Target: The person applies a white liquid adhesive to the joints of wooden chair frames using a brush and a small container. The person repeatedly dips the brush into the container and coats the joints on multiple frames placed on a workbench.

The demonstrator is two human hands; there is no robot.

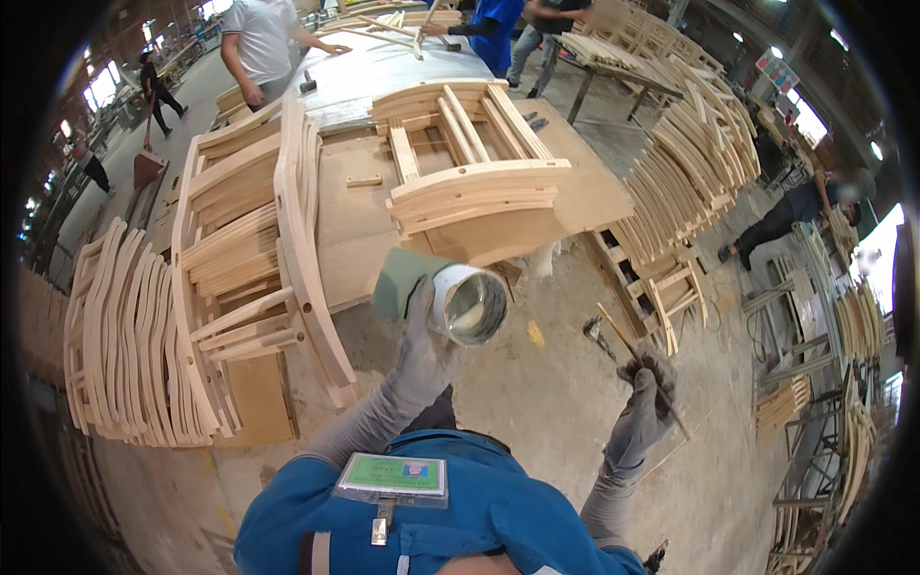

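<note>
My left hand [428, 343], in a grey glove, is wrapped round a round can [476, 305] tilted so its mouth faces me. Whitish liquid shows inside, and the rim is crusted. A flat grey-green piece [407, 280] sticks out beside the can at the same hand; how it is held is hidden. Out to the right, my right hand [648, 401], gloved with dark stained fingers, is closed round a thin brown stick [625, 331] slanting up to the left. Ahead of the can, stacked pale wooden chair-back frames [470, 187] lie on a board-topped table [345, 220].
More curved wooden frames [259, 249] stand stacked at the left. Rows of curved wooden parts [685, 182] line the right, beside a small frame [676, 297] low down. A person in a white shirt [261, 43] and one in blue [494, 34] stand at the far table.
</note>
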